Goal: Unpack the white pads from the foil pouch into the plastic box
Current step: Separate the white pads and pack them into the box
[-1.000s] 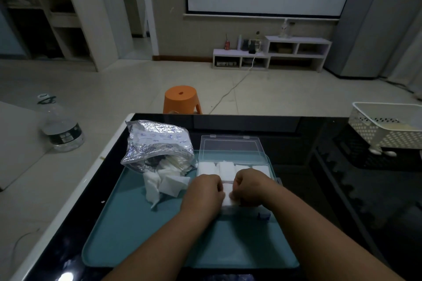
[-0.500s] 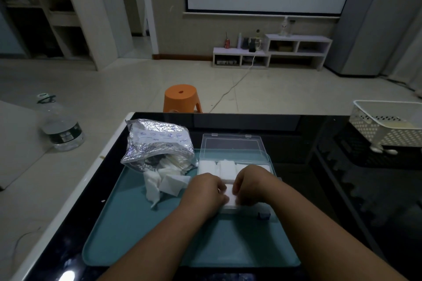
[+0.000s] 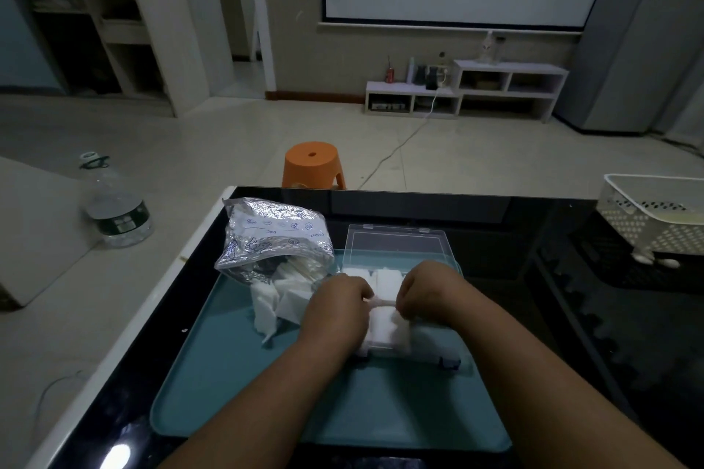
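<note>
At the far left of the frame, a water bottle [image 3: 116, 211] stands on the pale floor, well apart from the black table [image 3: 533, 316]. On the table's left part lies a teal tray [image 3: 228, 373], and at its upper-left corner sits the crumpled foil pouch [image 3: 272, 240], its mouth turned toward you. A heap of loose pads [image 3: 280, 299] spills out of that mouth onto the tray, just beside your left wrist.

Near the middle of the frame, your left hand [image 3: 337, 310] is curled, thumb and fingers pinching one end of a white pad [image 3: 382, 302]. The pad stretches as a thin strip across to your right hand [image 3: 430, 289], which is curled too and pinches the other end. Both hands hold it over the plastic box [image 3: 396, 247], which rests on the tray's right part with its clear lid lying back toward the top of the frame. Packed pads [image 3: 386, 331] already lie in the box, below the strip and partly hidden by your hands.

At the right edge, a white basket [image 3: 655, 219] stands on the table. Beyond the table's far edge, an orange stool [image 3: 314, 164] stands on the floor.
</note>
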A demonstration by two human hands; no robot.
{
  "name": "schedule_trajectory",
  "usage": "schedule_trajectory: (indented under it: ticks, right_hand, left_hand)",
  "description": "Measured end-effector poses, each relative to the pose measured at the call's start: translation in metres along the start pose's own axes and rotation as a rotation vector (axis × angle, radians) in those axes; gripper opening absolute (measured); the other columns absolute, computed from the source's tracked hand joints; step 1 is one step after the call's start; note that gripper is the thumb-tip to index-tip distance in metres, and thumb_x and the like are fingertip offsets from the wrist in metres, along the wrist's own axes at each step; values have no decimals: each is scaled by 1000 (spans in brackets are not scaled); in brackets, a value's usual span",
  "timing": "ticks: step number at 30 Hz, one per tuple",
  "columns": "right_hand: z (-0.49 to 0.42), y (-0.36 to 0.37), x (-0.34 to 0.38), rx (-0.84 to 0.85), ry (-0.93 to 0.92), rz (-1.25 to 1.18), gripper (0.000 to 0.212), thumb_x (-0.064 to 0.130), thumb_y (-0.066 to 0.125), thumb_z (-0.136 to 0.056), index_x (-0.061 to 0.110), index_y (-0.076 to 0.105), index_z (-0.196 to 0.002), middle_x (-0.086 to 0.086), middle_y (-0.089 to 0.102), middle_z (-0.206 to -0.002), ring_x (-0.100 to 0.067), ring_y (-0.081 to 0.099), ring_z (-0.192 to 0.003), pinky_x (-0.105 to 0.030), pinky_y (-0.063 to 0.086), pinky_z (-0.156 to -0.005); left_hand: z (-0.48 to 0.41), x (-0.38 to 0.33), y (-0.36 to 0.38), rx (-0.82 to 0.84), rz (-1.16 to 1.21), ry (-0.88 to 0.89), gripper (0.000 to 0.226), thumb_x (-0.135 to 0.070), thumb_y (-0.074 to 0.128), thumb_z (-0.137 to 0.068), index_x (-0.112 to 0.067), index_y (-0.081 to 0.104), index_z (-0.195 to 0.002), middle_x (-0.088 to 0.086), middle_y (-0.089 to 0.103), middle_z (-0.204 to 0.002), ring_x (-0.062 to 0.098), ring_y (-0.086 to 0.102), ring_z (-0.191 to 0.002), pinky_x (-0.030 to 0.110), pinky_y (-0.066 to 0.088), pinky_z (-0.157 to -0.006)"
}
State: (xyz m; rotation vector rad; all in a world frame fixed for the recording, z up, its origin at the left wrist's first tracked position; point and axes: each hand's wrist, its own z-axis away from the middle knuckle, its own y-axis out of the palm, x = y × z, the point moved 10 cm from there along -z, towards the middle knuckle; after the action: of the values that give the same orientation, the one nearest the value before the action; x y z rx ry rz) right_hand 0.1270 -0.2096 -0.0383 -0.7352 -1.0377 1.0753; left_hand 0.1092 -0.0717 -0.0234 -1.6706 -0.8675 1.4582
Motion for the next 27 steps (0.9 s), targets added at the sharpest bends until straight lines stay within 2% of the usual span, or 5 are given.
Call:
schedule_trajectory:
  ticks: [8,12,17,22,27]
  right_hand:
    - [7,-2,27,-28,-83,-186,33,1,68,-82,14,71,-112,-5,67,-116,-21,63,-104,-33,54,-89]
    - [6,2,47,-63,-139,-230,35,8,70,-83,19,68,-116,-4,68,-116,-19,63,-104,-34,54,-91]
    - [5,10,73,-102,-181,-258,35,13,75,-81,19,68,-115,-1,68,-110,-15,63,-97,-31,53,-88]
    - [6,21,103,-138,-251,-215,49,20,78,-77,22,64,-123,2,65,-121,-17,61,-107,-32,51,-93]
    - [6,23,123,-241,-305,-191,56,32,82,-72,26,62,-124,3,65,-121,-18,57,-111,-35,49,-96]
  left_hand:
    - [-1,26,-41,-50,-15,19,30,-16,55,-88,-29,69,-112,-3,63,-116,18,58,-105,31,47,-88]
    - [3,47,-60,-35,-11,-23,44,-13,64,-77,-34,67,-116,-7,64,-121,19,60,-109,31,49,-90]
    - [5,81,-80,-51,-7,-120,59,-5,52,-80,-39,60,-127,-8,62,-131,17,58,-118,28,48,-94]
    - [7,96,-87,33,-125,-86,54,-14,56,-82,-39,57,-130,-10,60,-132,17,57,-119,29,47,-95]
    - [11,106,-72,145,-226,-62,67,-24,68,-67,-41,51,-130,-7,58,-131,20,59,-116,31,50,-92]
